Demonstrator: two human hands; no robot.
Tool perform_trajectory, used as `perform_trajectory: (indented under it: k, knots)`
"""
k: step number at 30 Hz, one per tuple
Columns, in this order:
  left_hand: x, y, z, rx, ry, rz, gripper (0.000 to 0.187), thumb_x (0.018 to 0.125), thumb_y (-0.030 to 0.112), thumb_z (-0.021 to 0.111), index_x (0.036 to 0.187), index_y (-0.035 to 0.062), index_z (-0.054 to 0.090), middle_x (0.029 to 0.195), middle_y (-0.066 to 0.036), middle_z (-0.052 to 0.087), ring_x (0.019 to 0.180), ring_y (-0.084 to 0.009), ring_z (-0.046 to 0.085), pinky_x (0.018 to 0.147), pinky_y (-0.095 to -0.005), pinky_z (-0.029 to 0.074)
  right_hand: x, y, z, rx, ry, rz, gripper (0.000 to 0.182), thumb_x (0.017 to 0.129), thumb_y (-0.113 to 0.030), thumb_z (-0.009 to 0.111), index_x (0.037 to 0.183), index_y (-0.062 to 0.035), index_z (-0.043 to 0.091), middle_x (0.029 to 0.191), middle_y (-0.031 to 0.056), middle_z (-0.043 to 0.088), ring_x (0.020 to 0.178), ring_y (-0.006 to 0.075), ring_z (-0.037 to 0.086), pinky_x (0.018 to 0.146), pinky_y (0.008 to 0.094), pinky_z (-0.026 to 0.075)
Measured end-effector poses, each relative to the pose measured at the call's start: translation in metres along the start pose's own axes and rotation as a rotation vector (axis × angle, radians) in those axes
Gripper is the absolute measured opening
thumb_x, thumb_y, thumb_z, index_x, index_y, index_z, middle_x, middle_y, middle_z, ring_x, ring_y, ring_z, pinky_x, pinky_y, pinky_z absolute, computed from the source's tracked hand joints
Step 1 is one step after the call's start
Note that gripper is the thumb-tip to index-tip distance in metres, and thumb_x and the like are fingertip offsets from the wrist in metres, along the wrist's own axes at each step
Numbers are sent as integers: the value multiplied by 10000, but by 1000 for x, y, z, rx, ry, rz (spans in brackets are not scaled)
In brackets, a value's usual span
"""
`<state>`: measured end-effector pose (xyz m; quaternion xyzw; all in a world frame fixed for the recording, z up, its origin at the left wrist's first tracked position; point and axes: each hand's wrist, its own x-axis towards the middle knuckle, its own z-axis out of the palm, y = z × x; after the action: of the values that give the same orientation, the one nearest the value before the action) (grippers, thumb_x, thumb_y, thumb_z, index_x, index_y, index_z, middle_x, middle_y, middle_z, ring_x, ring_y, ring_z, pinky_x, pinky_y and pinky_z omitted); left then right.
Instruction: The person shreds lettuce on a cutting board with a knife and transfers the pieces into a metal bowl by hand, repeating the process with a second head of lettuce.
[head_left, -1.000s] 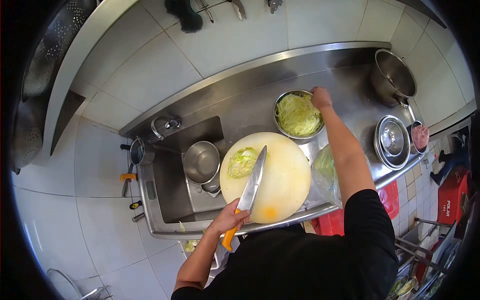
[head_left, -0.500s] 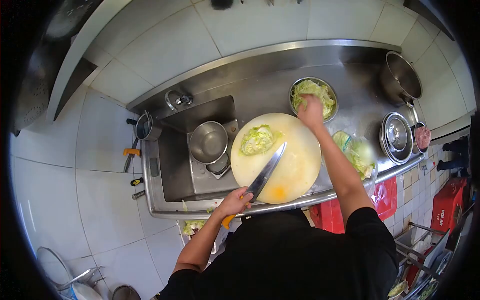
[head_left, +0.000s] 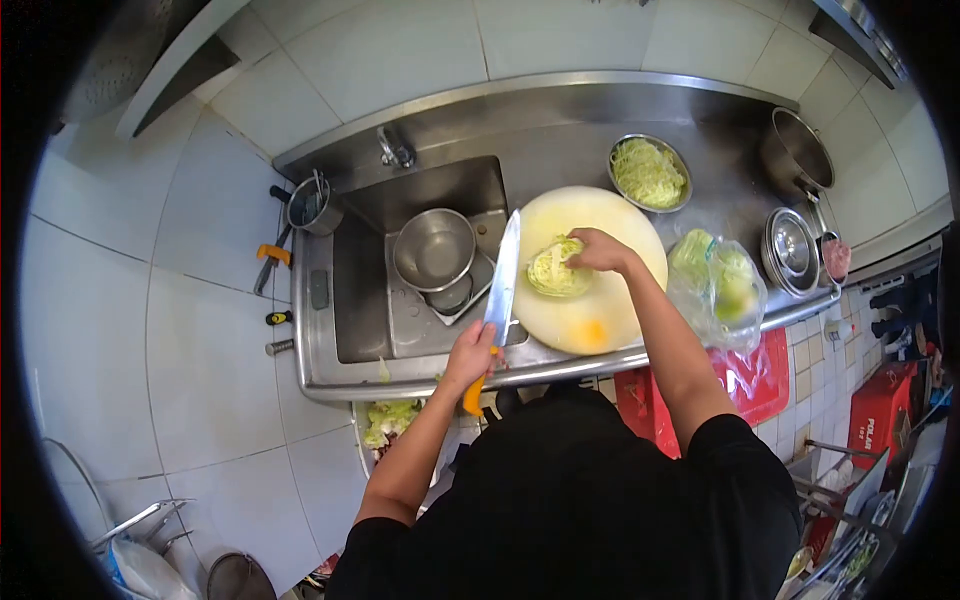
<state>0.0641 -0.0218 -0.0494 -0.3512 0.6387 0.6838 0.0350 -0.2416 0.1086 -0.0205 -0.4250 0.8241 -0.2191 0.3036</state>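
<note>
My left hand (head_left: 470, 358) is closed around a large kitchen knife (head_left: 506, 265) with an orange handle, its blade pointing away from me along the left edge of the round cutting board (head_left: 625, 320). On the board sits a piece of pale green cabbage (head_left: 558, 270). My right hand (head_left: 597, 250) grips this cabbage from its right side, fingertips partly hidden against the leaves. Behind the board, a metal bowl (head_left: 686, 172) holds shredded cabbage (head_left: 650, 175). More cabbage lies in a clear plastic bag (head_left: 722, 305) to the right of the board.
Left of the board is a sink (head_left: 360, 290) with a metal pot (head_left: 434, 250) in it, under a faucet (head_left: 393, 150). Stacked metal bowls (head_left: 792, 250) and a deep pot (head_left: 797, 150) stand at the right. Cabbage scraps (head_left: 388, 422) lie in a container below the counter edge.
My right hand has left the bowl of shredded cabbage and now holds the cabbage piece on the board. The knife has swung left, off the middle of the board. The view has shifted.
</note>
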Motion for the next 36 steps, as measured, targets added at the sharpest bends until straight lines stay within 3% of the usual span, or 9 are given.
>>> perform_trajectory:
  k: [2,4,8,10,11,15,24,29,36]
  knots:
    - [0,5,12,-45,-64,-14,270,1063,284,416,1202,87,538,710,-67,600,424,-103,477,383,-269,423,-34,1,18,306,-51,178,658,751,-250,775,1303,12,533,1198,253,641,1148,352,612,976,379,473]
    - [1,13,26,-3,-121,-27,273,1062,284,414,1200,85,538,711,-65,597,423,-103,476,382,-271,423,-51,12,48,239,-12,172,663,781,-257,772,1327,-5,491,1180,257,642,1149,368,606,972,383,470]
    - [13,26,35,174,-183,-81,285,1055,293,413,1189,76,539,709,-64,587,421,-109,474,382,-284,429,-70,7,78,365,311,140,564,837,-226,735,1300,-47,467,1256,268,586,1150,396,593,990,415,455]
    - [16,26,34,206,-170,-98,291,1051,289,405,1186,67,537,693,-65,578,419,-114,478,381,-292,430,-67,1,86,269,550,-105,498,861,-194,704,1285,-69,476,1271,248,549,1112,414,593,999,430,447]
    - [17,28,31,241,-172,-76,286,1051,281,402,1181,64,536,687,-66,576,417,-117,479,379,-294,429,-68,-4,94,163,601,-69,406,891,-164,653,1262,-112,495,1215,209,537,1020,429,607,942,461,477]
    - [9,36,17,289,-213,-58,277,1052,264,397,1176,53,528,667,-68,568,411,-123,478,376,-298,424,-68,-27,104,218,676,50,271,931,-167,570,1196,-150,519,1144,186,526,881,409,623,792,504,515]
    - [0,48,13,470,-229,-157,279,1039,290,413,1089,38,521,630,-72,561,415,-139,480,369,-317,415,-59,-15,108,250,720,-22,177,959,-176,517,1116,-109,560,1063,162,571,870,385,625,773,486,513]
    - [40,56,38,416,-266,-172,268,1029,281,410,1042,42,529,625,-70,564,408,-135,468,365,-312,418,-59,-8,108,258,709,-82,179,960,-169,511,1117,-95,558,1075,159,578,878,387,625,774,485,511]
    - [17,69,13,359,-394,-251,225,1047,272,411,1031,71,511,631,-64,567,403,-107,457,352,-288,408,-56,-5,116,296,778,-93,161,957,-148,519,1102,-93,563,1054,158,585,888,387,624,770,471,514]
